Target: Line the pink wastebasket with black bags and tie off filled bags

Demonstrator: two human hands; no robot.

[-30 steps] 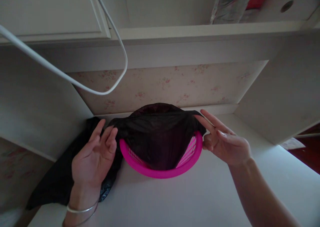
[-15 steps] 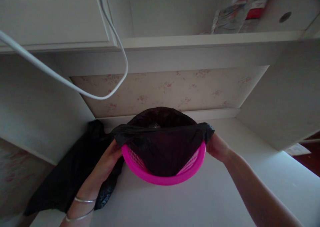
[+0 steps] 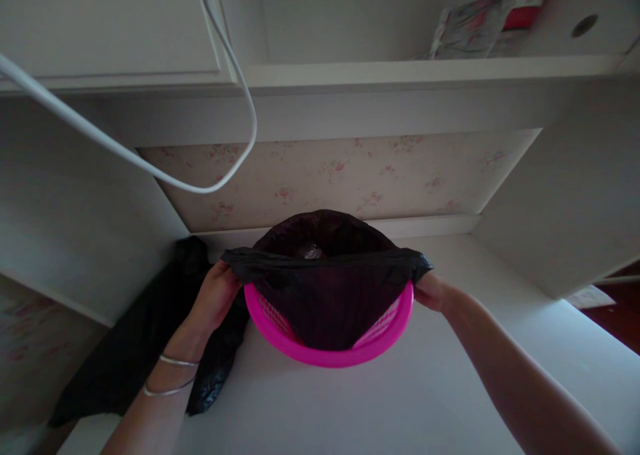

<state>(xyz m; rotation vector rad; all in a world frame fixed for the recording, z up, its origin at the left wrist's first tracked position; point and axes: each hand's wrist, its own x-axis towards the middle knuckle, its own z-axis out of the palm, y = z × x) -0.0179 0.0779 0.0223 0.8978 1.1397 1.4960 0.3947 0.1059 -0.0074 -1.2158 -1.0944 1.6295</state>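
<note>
The black bag (image 3: 325, 301) is in the pink basket (image 3: 330, 358), which is on the white table near the wall (image 3: 300, 181). The back of the bag goes up round the far side. Its front edge runs straight across, with some pink rim and holes showing below. Something shiny is inside the bag, too dim to name.

The left hand (image 3: 220, 295) is at the bag's left corner, with its fingers bent and partly under the edge. The right hand (image 3: 430, 289) is at the other corner, its fingers hidden. I cannot tell how tightly either hand is closed, or if it has bag, basket or both.

Two bangles (image 3: 173, 361) are on the left arm. Another black bag (image 3: 135, 348) lies beside that arm. A white cord (image 3: 200, 189) hangs above.
</note>
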